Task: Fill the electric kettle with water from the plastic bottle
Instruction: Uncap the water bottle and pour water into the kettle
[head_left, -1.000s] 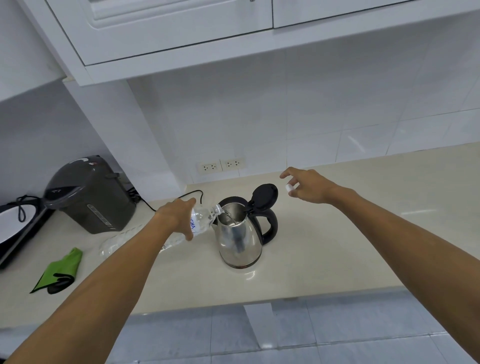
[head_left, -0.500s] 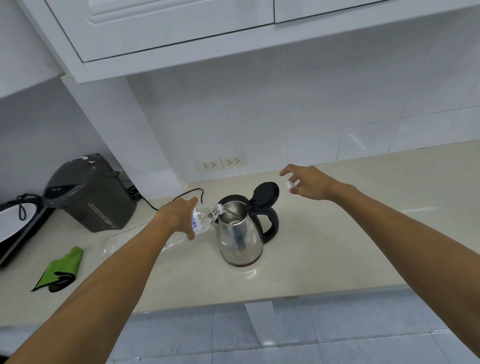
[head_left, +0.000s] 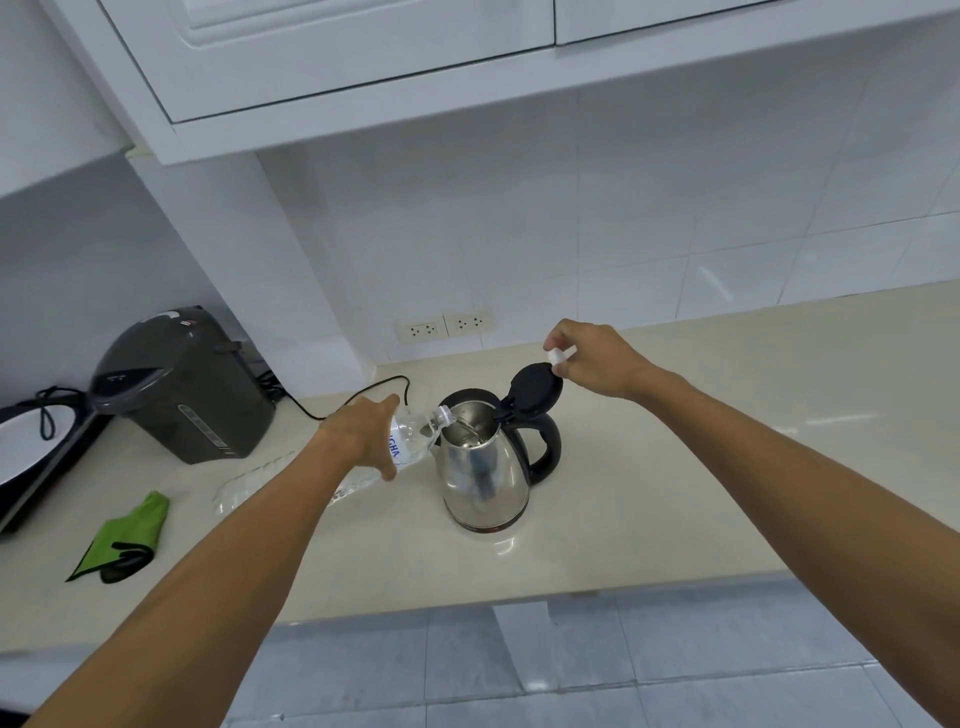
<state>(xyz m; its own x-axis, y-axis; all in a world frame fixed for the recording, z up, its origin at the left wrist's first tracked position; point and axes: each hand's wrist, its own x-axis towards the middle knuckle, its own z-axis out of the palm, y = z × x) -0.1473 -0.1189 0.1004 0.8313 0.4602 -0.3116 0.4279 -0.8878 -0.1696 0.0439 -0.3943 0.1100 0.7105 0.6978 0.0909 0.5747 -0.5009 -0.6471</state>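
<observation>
A steel electric kettle (head_left: 485, 480) with a black handle stands on the beige counter (head_left: 675, 493), its black lid (head_left: 535, 387) flipped up. My left hand (head_left: 363, 428) grips a clear plastic bottle (head_left: 413, 441), tipped with its neck over the kettle's mouth; a thin stream of water runs in. My right hand (head_left: 597, 364) hovers just behind the lid, pinching the small white bottle cap (head_left: 556, 357) between its fingers.
A dark grey hot-water dispenser (head_left: 182, 384) stands at the left with a black cord (head_left: 358, 395) running toward the wall sockets (head_left: 444, 326). A green cloth (head_left: 124, 535) lies near the counter's front left. A black-and-white appliance (head_left: 31, 447) sits at the far left. White cabinets hang overhead.
The bottle stays tipped over the kettle and keeps pouring. My right hand with the cap has closed its fingers a little and sits nearer the lid.
</observation>
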